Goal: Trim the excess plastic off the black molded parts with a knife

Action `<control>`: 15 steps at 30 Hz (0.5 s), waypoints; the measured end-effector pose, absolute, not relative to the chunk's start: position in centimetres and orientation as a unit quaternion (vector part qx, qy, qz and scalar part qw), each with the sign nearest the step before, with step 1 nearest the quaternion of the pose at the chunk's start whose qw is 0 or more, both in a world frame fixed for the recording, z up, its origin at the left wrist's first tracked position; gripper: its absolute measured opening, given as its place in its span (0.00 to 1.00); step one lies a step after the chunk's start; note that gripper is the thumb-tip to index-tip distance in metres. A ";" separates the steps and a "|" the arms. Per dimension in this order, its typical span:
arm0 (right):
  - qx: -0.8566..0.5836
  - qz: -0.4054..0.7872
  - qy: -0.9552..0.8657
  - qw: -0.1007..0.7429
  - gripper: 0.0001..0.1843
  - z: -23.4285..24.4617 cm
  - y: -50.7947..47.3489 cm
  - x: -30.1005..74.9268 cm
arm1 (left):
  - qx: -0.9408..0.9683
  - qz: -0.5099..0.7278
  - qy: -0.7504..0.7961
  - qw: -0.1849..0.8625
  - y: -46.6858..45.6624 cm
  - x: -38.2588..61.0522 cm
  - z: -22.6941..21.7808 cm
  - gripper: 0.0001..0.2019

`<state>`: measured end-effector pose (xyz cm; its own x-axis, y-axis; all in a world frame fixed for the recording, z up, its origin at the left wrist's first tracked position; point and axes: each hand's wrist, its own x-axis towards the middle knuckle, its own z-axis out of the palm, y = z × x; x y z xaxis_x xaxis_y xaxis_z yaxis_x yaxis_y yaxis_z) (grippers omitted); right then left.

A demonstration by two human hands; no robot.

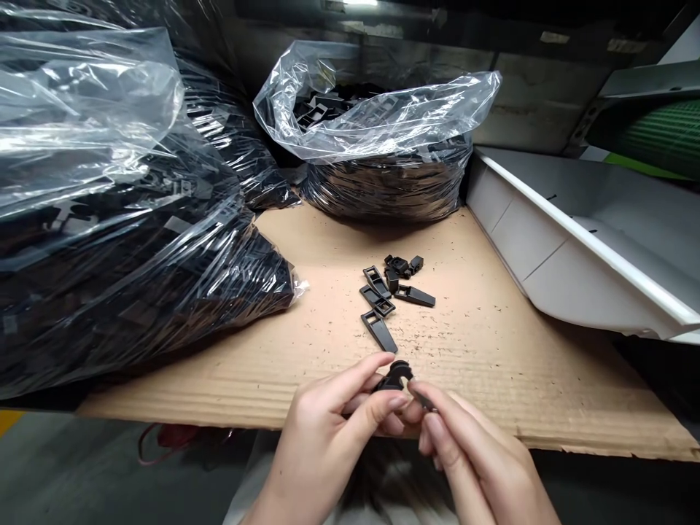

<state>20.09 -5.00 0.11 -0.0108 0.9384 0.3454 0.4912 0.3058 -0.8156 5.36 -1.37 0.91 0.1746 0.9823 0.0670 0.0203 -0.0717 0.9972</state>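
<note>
Near the front edge of the cardboard, my left hand (342,419) is closed around a black plastic part with a curved, hooked end (398,374). My right hand (464,441) pinches a small flat black piece (424,399) against or close beside that part; whether the two are joined I cannot tell. Fingers hide much of both pieces. Just beyond my hands lie several black plastic clips with rectangular openings, among them a tapered clip (379,332) and another clip (415,294). Behind these sits a small pile of chunky black parts (402,265).
A large clear bag of black parts (125,270) fills the left side. Another open bag (383,182) stands at the back. On the right is a white tray (580,233) with a raised rim. Dark crumbs dot the cardboard sheet (470,350).
</note>
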 end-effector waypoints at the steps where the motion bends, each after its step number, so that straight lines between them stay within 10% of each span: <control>1: -0.522 0.234 -0.676 0.464 0.14 -0.2 -5.0 20.0 | 0.560 0.463 0.448 0.521 -1.4 5.4 0.9 0.12; 15: -0.503 0.162 -0.693 0.491 0.15 -1.6 -4.7 18.8 | 0.608 0.464 0.453 0.457 -1.5 5.5 0.6 0.10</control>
